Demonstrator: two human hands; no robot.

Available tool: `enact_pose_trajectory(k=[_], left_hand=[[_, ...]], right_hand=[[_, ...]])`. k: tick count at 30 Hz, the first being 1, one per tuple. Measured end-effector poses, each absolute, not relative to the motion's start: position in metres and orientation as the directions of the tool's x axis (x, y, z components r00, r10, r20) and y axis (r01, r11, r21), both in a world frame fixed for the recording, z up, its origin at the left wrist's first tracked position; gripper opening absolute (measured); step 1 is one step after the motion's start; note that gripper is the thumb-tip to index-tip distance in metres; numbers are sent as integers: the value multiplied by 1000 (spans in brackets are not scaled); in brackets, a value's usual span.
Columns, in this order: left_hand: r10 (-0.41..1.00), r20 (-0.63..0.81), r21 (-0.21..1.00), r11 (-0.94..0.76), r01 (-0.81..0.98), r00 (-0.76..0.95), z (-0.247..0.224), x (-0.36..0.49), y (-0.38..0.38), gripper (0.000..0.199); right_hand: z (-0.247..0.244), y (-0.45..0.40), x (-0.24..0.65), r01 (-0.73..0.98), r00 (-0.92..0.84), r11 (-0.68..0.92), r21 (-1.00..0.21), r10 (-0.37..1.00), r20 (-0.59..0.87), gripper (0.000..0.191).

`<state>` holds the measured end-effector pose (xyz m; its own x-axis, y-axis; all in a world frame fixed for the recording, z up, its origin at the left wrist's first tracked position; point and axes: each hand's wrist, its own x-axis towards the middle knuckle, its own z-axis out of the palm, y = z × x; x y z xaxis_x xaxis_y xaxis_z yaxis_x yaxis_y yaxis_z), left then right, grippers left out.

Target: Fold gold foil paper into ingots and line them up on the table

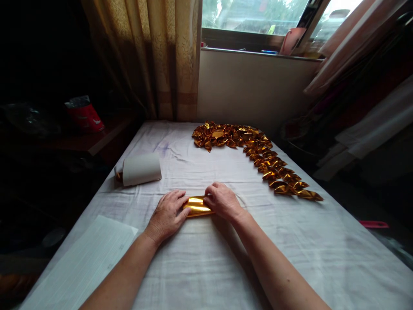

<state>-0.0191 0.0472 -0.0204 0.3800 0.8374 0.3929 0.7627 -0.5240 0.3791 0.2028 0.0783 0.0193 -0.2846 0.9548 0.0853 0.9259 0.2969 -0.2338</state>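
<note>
A strip of shiny gold foil paper [197,206], folded narrow, lies crosswise on the white cloth in front of me. My left hand [168,216] holds its left end, with the thumb along the near side and the fingers over the top. At the right end my right hand [223,201] is closed on the foil, its fingers curled down over it; the fingertips are partly hidden. Farther back, many folded gold foil pieces [232,135] form a heap, and rows of them run down along the right edge.
A whitish curved roll or sleeve [142,168] lies at the left with something gold at its end. Lined paper sheets [87,262] rest at the near left. A red container [85,115] stands on a dark side table. Curtains [167,60] hang behind, and clothes [371,116] at the right.
</note>
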Motion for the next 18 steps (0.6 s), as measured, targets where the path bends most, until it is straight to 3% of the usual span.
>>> enact_pose_trajectory(k=[5,10,18], left_hand=[[838,389,379,-525,762,383,-23,-20,48,33],[836,388,370,-526,765,387,-22,-21,49,32],[839,369,340,-522,782,400,-21,-19,49,40]], right_hand=[[23,77,201,926,-283,291,-242,957,68,8],[26,77,200,930,-269,271,-248,962,43,16],[21,80,205,907,-305,302,-295,952,37,7]])
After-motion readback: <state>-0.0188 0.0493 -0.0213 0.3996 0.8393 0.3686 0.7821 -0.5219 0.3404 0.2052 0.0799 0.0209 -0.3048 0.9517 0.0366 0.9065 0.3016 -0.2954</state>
